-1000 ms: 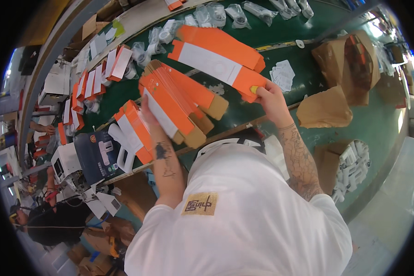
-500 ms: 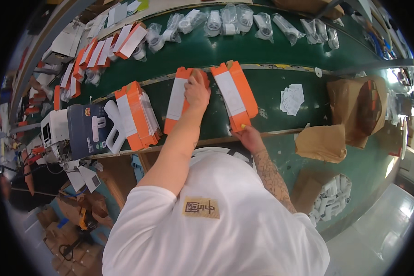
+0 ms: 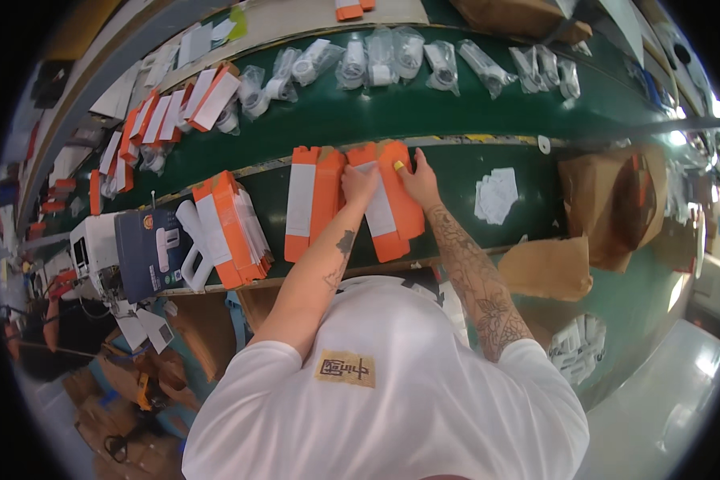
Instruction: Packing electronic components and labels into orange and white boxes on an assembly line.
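Note:
Two orange-and-white cartons lie side by side on the green worktable: a left carton (image 3: 302,204) and a right carton (image 3: 392,212). At the upper left edge of the right carton, my left hand (image 3: 362,186) is closed, its fingertips on the white panel. My right hand (image 3: 421,182) is at the carton's upper right edge. Its thumb, yellow at the tip, touches the orange face, while the index finger stretches apart from it. The underside of the carton is hidden.
Left stand a stack of orange-and-white cartons (image 3: 230,228), a white handheld appliance (image 3: 194,240) and a dark printed box (image 3: 146,252). White slips (image 3: 496,196) and brown paper bags (image 3: 612,200) lie right. Bagged white parts (image 3: 380,60) line the far green surface (image 3: 328,108).
My left hand has left the left carton and come to the right carton. My right hand has moved from that carton's near end up to its far right edge.

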`<state>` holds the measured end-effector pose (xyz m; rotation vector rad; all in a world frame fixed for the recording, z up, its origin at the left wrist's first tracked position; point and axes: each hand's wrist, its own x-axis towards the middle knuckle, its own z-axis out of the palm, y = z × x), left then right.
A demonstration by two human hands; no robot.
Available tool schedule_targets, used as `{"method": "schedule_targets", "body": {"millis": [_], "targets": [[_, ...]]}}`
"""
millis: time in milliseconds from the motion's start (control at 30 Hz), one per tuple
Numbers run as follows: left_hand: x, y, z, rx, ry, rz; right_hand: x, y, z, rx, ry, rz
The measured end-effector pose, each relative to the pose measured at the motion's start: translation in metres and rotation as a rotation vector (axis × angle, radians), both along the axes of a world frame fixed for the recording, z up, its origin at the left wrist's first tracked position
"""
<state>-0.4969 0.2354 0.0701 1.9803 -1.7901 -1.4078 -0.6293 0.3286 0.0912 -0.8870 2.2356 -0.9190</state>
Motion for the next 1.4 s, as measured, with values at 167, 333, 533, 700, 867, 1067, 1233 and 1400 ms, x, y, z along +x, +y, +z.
{"method": "schedule_targets", "body": {"millis": [167,333,533,700,867,1067,1233,1400], "targets": [[-0.02,0.029,0.005,-0.066,-0.04,-0.102,0.018,-0.003,-0.014,-0.039,-0.237,-0.097],[-0.005,0.06,0.04,-0.767,-0.066,-0.096,0.02,0.014,0.016,-0.142,0.157,-0.181],[-0.007,0.067,0.127,-0.213,0.601,0.081,0.023,0.003,0.074,-0.359,-0.347,-0.322],[-0.001,0.054,0.127,0.04,1.067,0.142,0.031,0.022,0.126,-0.437,-0.706,-0.113],[-0.019,0.067,0.137,-0.031,0.799,0.279,0.044,0.013,0.15,-0.423,-0.565,-0.077],[-0.008,0.044,0.196,0.391,1.401,0.298,0.027,0.014,0.182,-0.652,-0.905,-0.107],[-0.018,0.041,0.19,-0.106,1.081,-0.029,0.026,0.006,0.174,-0.674,-0.801,-0.193],[-0.005,0.029,0.212,0.086,1.32,-0.027,0.015,0.009,0.177,-0.878,-0.914,-0.047]]}}
